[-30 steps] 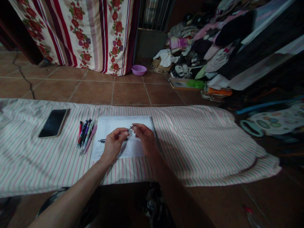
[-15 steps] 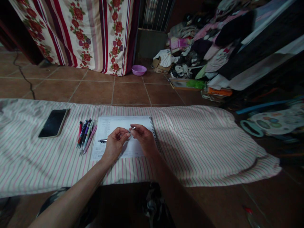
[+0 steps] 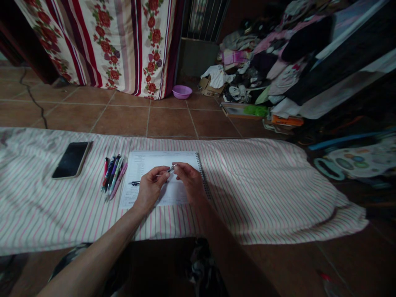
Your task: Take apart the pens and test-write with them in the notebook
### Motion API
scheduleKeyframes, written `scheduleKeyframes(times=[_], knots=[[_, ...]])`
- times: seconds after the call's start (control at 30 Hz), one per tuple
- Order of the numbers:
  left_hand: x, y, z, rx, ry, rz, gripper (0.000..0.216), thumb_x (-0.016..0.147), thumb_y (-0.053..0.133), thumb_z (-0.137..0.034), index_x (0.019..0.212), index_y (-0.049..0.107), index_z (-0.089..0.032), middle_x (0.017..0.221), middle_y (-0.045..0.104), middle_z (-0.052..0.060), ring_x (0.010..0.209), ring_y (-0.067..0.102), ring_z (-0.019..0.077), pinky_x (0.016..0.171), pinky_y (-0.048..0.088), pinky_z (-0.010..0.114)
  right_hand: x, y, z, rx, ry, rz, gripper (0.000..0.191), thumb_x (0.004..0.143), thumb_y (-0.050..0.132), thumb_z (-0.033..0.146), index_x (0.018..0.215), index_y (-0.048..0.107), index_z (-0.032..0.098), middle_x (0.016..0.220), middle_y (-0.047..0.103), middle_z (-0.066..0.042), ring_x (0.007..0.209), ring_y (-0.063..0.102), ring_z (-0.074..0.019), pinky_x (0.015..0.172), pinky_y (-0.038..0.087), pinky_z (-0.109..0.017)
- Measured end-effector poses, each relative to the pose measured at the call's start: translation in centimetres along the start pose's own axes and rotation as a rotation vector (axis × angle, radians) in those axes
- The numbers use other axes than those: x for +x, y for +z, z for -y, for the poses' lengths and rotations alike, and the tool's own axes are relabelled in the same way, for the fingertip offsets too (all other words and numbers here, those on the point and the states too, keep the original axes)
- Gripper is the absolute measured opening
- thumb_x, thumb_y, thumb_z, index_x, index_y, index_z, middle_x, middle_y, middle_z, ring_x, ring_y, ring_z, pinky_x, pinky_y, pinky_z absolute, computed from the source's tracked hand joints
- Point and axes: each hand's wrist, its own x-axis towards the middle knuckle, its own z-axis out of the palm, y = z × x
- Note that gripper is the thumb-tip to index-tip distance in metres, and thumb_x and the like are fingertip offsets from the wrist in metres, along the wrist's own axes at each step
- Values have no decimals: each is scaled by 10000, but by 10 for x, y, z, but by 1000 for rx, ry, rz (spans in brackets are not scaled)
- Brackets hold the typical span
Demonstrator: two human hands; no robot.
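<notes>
Both hands meet above an open spiral notebook point(image 3: 181, 194). My left hand point(image 3: 151, 183) is closed in a pinch on a thin pen refill, mostly hidden by the fingers, its dark end poking out toward the right. My right hand point(image 3: 190, 179) pinches a small shiny silver pen part point(image 3: 173, 166) right at that end; whether the two touch or are joined I cannot tell. On the page, left of my left hand, lies a black pen piece point(image 3: 135, 183), partly covered by that hand.
Several pens point(image 3: 113, 177) lie bunched left of the notebook, and a phone point(image 3: 71, 160) lies farther left on the striped cloth point(image 3: 262, 185). Beyond the cloth, a purple basin point(image 3: 182, 92) stands on the tiled floor near a flowered curtain point(image 3: 123, 45). Piled clothes point(image 3: 262, 62) fill the back right.
My right hand has brought the silver part down and left, close against the refill's end, and turned it. The left hand has hardly moved. The view has shifted slightly.
</notes>
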Motion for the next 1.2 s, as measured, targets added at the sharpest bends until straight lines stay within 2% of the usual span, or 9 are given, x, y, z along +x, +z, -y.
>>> scheduleKeyframes(times=[0.1, 0.4, 0.9, 1.2], knots=[[1, -1, 3, 12, 9, 5, 200, 650, 695, -279, 814, 675, -166, 709, 656, -10, 643, 561, 104, 636, 435, 223, -1, 1, 0, 0, 6, -10, 261, 698, 633, 394, 879, 682, 212, 742, 655, -4, 619, 535, -112, 589, 435, -242], [1, 1, 1, -31, 9, 1, 161, 644, 689, -258, 765, 646, -160, 664, 637, -16, 613, 555, 104, 598, 431, 223, -2, 2, -1, 29, 16, 24, 261, 676, 659, 333, 908, 673, 215, 826, 664, -10, 725, 575, -131, 629, 442, -241], [1, 3, 1, -72, -11, 3, 158, 626, 692, -243, 737, 616, -160, 666, 623, -20, 625, 552, 102, 618, 420, 227, -2, 0, 2, -12, 10, 1, 233, 716, 616, 382, 865, 682, 215, 762, 658, -5, 616, 529, -112, 588, 438, -241], [1, 2, -2, -12, 38, -9, 131, 647, 678, -261, 726, 626, -170, 701, 627, -15, 664, 557, 112, 648, 436, 230, -5, 3, 2, 25, 32, 40, 260, 675, 650, 336, 903, 663, 211, 808, 660, -11, 707, 574, -131, 636, 455, -248]])
